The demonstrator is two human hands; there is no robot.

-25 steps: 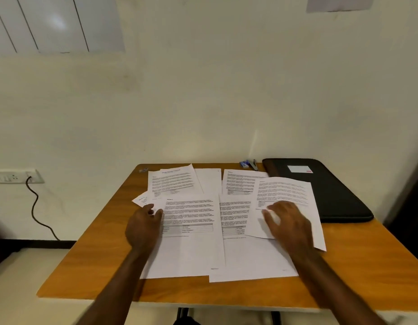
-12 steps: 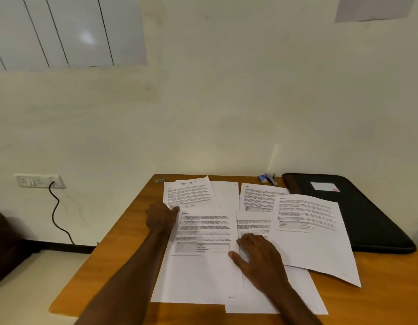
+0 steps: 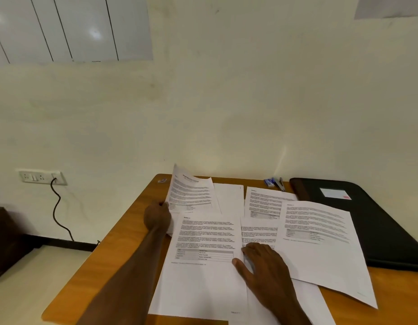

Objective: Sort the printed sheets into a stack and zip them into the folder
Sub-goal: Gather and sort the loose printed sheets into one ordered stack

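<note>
No legible text: print on the white printed sheets (image 3: 203, 233) is blurred (the black zip folder's white label (image 3: 333, 193) likewise).

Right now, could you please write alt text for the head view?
A person's left hand lifts a printed sheet off a wooden table while the right hand rests flat on overlapping sheets; a closed black folder lies at right.

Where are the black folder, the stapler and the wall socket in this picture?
folder (image 3: 372, 221): head view, on its bare black cover.
stapler (image 3: 280, 183): head view, on the middle of its body.
socket (image 3: 43, 177): head view, on the middle of its white plate.
</note>
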